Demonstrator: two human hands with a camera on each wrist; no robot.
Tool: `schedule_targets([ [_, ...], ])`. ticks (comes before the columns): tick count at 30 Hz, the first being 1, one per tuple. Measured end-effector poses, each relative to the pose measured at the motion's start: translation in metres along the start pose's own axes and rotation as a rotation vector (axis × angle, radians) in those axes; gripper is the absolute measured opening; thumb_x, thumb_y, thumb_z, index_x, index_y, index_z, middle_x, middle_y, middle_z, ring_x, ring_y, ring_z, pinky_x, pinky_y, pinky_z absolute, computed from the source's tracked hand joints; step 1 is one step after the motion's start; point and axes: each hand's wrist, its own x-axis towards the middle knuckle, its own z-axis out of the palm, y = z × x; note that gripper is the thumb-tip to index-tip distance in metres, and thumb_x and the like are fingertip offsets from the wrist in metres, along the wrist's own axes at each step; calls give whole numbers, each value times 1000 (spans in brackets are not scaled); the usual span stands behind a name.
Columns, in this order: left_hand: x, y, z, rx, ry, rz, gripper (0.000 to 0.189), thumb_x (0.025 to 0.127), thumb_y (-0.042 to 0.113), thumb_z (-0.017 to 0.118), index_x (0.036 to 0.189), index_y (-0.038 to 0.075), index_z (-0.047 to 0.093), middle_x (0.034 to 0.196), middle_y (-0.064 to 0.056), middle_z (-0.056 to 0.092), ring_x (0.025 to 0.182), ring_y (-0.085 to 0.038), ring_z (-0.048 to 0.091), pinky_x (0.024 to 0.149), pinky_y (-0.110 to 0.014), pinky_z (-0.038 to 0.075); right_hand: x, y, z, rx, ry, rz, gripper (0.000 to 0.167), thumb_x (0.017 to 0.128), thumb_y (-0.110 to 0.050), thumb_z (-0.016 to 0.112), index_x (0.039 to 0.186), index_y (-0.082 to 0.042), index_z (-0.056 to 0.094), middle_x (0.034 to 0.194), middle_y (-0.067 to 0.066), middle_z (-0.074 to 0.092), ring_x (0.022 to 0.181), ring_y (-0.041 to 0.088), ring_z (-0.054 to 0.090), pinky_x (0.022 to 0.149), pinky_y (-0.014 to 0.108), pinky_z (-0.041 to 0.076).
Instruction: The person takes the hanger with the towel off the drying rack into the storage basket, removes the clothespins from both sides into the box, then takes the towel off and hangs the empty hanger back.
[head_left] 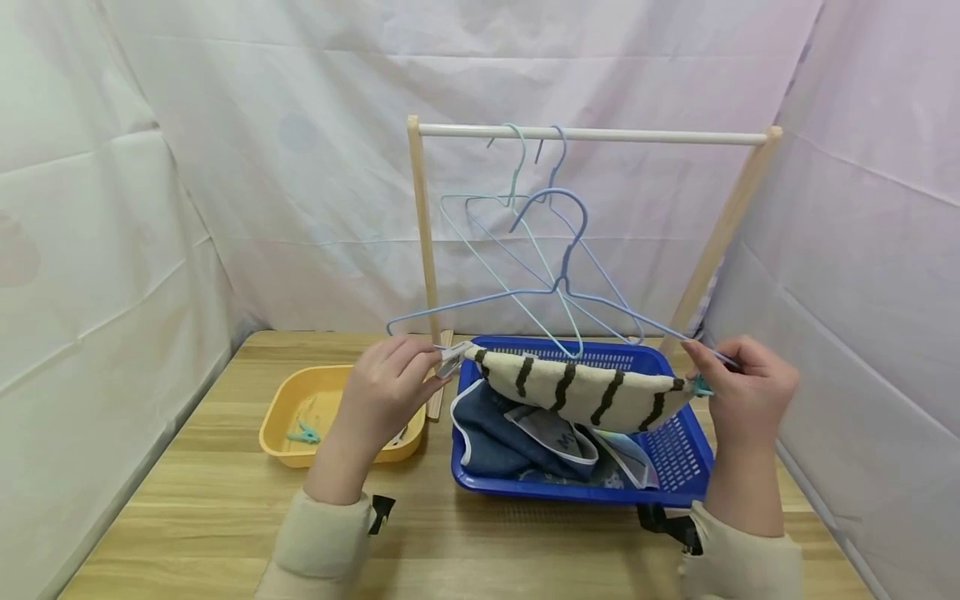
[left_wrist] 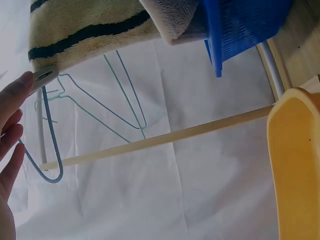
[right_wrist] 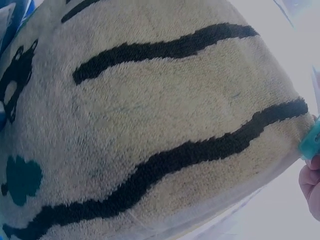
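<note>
A cream towel with dark wavy stripes (head_left: 577,385) hangs from a blue wire clothes hanger (head_left: 480,298), held up over the blue basket. At the towel's left corner, my left hand (head_left: 390,383) pinches a white clothespin (head_left: 452,358) between thumb and fingers. My right hand (head_left: 750,387) grips the right end of the hanger, with a teal clothespin (head_left: 702,386) at the towel's right corner beside the thumb. That teal clothespin (right_wrist: 311,142) sits against the fingertips in the right wrist view, where the towel (right_wrist: 150,120) fills most of the picture.
The blue basket (head_left: 465,479) contains dark blue and grey cloths (head_left: 517,433). Left of it, a yellow tray (head_left: 273,450) bears a teal clothespin (head_left: 303,433). Behind, a rack with a white rod (head_left: 645,136) carries a mint hanger (head_left: 519,167) and another blue hanger (head_left: 558,154).
</note>
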Motion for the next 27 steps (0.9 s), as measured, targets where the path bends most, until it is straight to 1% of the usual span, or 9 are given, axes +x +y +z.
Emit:
schedule_targets([
  [2, -1, -1, -1, 1, -2, 33, 28, 70, 9, 87, 88, 1, 67, 88, -10, 70, 81, -26, 66, 73, -38, 56, 1, 1, -1, -5, -13, -8, 38, 74, -1, 84, 57, 15, 53, 54, -11, 54, 46, 0, 35, 45, 13, 27],
  [4, -1, -1, -2, -2, -2, 47, 27, 70, 9, 86, 87, 0, 66, 86, -10, 70, 80, -26, 66, 72, -38, 56, 2, 2, -1, 4, -20, -18, 38, 75, -1, 83, 58, 16, 53, 55, -11, 55, 46, 0, 36, 45, 12, 28],
  [7, -1, -2, -3, -11, -3, 43, 27, 70, 8, 86, 86, 0, 65, 85, -10, 69, 78, -26, 66, 71, -38, 57, 3, 4, -2, 8, -28, -26, 38, 75, -1, 83, 58, 16, 53, 56, -11, 55, 46, 0, 37, 46, 12, 29],
  [12, -2, -3, -5, -43, -5, 25, 24, 73, 8, 84, 83, 0, 64, 83, -10, 68, 76, -25, 65, 69, -37, 57, 3, 9, -2, 3, -45, -40, 38, 75, -2, 83, 58, 15, 54, 56, -9, 53, 48, 2, 34, 46, 12, 30],
  [17, -4, -4, -7, -95, -15, 23, 20, 78, 8, 79, 83, 0, 61, 82, -10, 66, 74, -26, 63, 69, -38, 57, 4, 14, -4, 17, -46, -41, 38, 75, -3, 84, 59, 16, 54, 56, -9, 55, 47, 1, 37, 47, 11, 33],
  [21, -5, -5, -11, -129, -35, 27, 18, 84, 10, 75, 82, 0, 60, 82, -10, 65, 74, -26, 61, 69, -38, 56, 6, 16, -6, 30, -46, -39, 38, 75, -2, 83, 59, 16, 54, 56, -9, 54, 47, 1, 39, 46, 11, 33],
  [27, -6, -8, -13, -160, -11, 32, 23, 92, 16, 69, 79, 1, 57, 77, -8, 61, 67, -23, 56, 62, -36, 53, 7, 18, -7, 42, -50, -45, 37, 75, -1, 83, 59, 17, 55, 56, -8, 57, 46, 1, 41, 46, 11, 34],
])
